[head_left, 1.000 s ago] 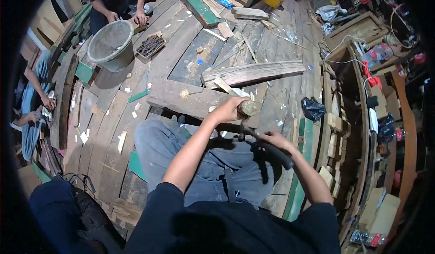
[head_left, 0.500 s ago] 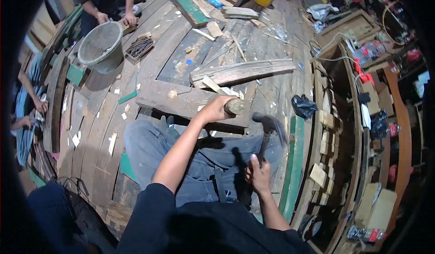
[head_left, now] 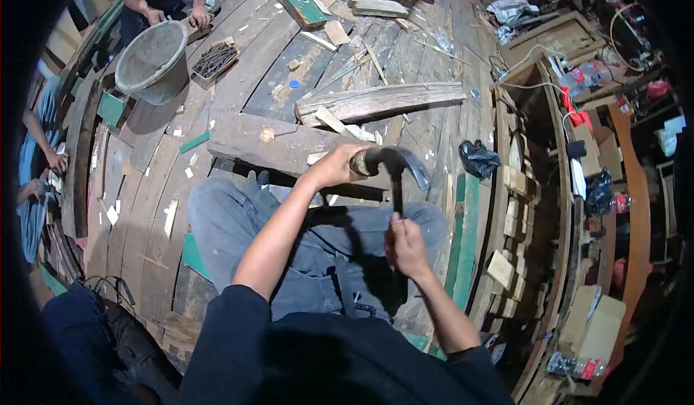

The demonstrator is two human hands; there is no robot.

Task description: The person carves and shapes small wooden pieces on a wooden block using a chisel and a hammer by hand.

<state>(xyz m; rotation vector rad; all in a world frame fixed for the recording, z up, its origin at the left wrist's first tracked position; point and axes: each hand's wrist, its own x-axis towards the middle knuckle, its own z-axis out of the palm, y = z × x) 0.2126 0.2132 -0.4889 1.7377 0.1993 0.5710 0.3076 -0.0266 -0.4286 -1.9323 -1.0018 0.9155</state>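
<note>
My left hand [head_left: 338, 165] is wrapped round a short round wooden piece [head_left: 358, 163] over the near edge of a thick wooden beam [head_left: 246, 139]. My right hand [head_left: 407, 244] grips the handle of a claw hammer [head_left: 394, 160] above my lap. The hammer's head is at the end of the round wooden piece and hides part of it; whether they touch, I cannot tell. Behind my left hand, a thin wood strip [head_left: 330, 120] leans by a rough timber [head_left: 383, 101].
A grey bucket [head_left: 153, 65] and a tray of nails [head_left: 215, 61] stand at the upper left, near a person's hands [head_left: 196, 16]. Another person's hands are at the far left. A black plastic bag [head_left: 478, 159] and a green-painted board [head_left: 463, 239] lie to the right.
My right hand, earlier up by the hammer's head, moved down to its handle and then swung the head left to the round wooden piece. My left hand keeps its hold; the view shifted slightly.
</note>
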